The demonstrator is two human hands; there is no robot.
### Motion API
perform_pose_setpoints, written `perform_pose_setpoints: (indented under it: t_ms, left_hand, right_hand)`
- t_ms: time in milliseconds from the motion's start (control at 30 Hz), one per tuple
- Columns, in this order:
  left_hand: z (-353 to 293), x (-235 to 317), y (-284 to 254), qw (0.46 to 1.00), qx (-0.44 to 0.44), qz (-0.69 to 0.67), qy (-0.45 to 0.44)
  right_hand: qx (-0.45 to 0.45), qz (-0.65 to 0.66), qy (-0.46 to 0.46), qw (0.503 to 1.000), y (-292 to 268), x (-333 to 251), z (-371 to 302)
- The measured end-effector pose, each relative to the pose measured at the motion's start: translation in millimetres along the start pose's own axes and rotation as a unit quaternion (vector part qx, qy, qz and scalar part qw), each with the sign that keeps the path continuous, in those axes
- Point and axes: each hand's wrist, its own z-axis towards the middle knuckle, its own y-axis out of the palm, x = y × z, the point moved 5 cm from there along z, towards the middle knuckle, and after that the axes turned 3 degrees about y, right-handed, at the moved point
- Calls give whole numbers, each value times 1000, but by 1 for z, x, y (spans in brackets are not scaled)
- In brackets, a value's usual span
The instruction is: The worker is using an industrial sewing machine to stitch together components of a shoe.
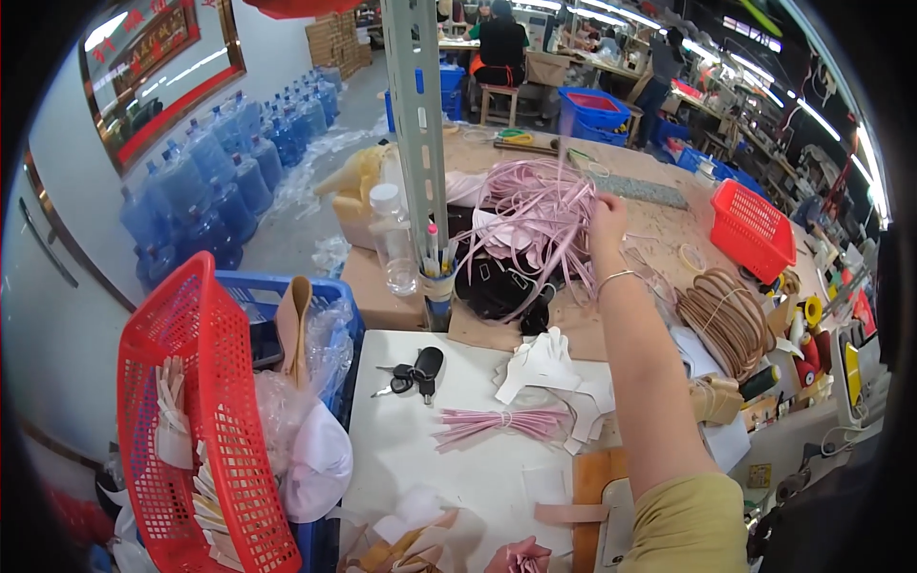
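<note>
My right hand [607, 227] reaches far forward over the table, a thin bangle at its wrist. Its fingers are closed at the right edge of a tangled heap of thin pink straps [535, 196], pinching some of them. Black pieces [497, 291] with small buckles lie under the heap. Nearer, on a white work surface [382, 458], rest a tied bundle of short pink strips [504, 420], white cut pieces [544, 368] and a set of keys [413, 372]. My left hand is out of view.
A metal post [416, 124] rises beside a clear bottle [393, 244] and a pen holder [437, 286]. Red baskets stand left [196, 401] and far right [753, 229]. Coiled brown cord [726, 325] lies right of my arm. People sit working farther back.
</note>
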Motion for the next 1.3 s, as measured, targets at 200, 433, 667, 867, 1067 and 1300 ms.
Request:
perform_pose_setpoints:
  t_ms: [200,433,667,867,1067,1300]
  left_hand:
    - [3,-10,-6,997,0,80,-19]
    - [2,-1,-1,1000,27,-7,-14]
    - [-6,-7,-13,980,-43,184,-58]
    - [1,-5,-1,994,-47,65,-76]
    - [10,11,3,987,-62,141,-45]
    - [9,3,8,988,-3,-77,-135]
  right_hand:
    - [-51,-156,1,986,1,11,-19]
    - [-245,-351,188,884,51,-15,-40]
    - [-199,134,363,900,43,10,-19]
    - [-355,-403,15,843,8,-48,31]
    - [-294,-570,-50,765,-30,-90,46]
    - [152,23,-28,988,-79,-185,-14]
